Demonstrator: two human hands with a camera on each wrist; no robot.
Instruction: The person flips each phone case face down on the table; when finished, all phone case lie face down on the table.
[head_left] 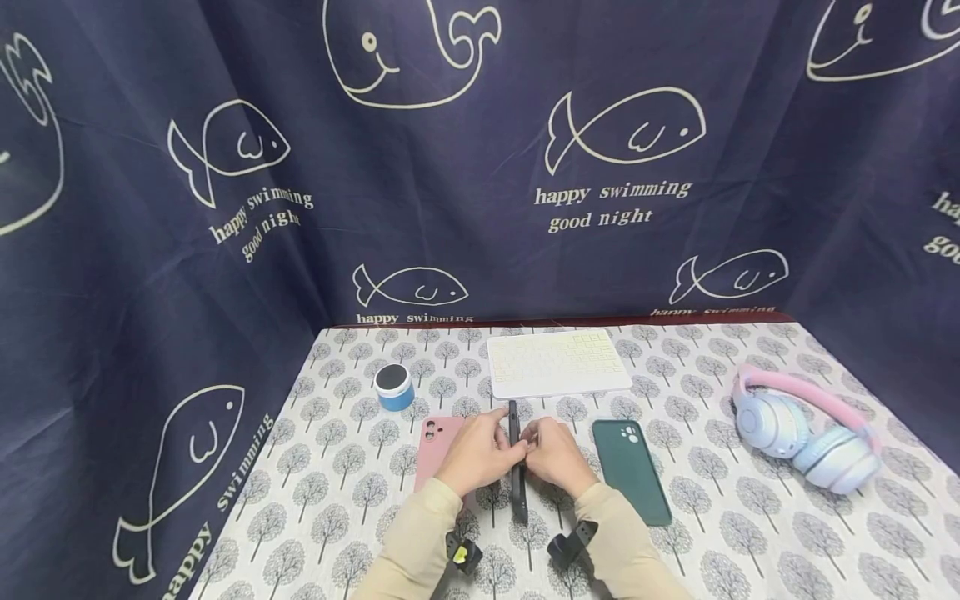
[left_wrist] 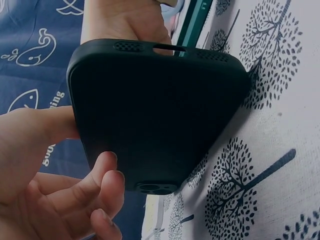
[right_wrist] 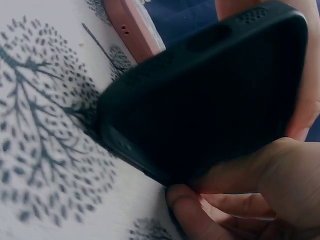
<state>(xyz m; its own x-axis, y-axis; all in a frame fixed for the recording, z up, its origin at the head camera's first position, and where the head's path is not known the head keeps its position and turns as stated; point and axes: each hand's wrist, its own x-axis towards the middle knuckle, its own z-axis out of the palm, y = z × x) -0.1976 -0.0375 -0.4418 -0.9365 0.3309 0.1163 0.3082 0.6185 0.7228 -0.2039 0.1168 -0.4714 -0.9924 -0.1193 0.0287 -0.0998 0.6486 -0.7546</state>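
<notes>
A: What's on the worktop [head_left: 750, 533]?
B: A black phone case [head_left: 517, 467], stood on its long edge at the centre, between both hands.
A: Grip?
B: Left hand [head_left: 476, 454] and right hand [head_left: 558, 457] each pinch a side; press evenly so it doesn't tip.

Long beige sleeves [head_left: 420, 542] were worn, and a black camera mount [head_left: 572, 543] was strapped at each wrist.

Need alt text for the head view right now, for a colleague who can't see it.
Both hands, left hand and right hand, grip a black phone case standing on its long edge on a tree-print tablecloth. A pink case lies to its left, a green case to its right.
</notes>
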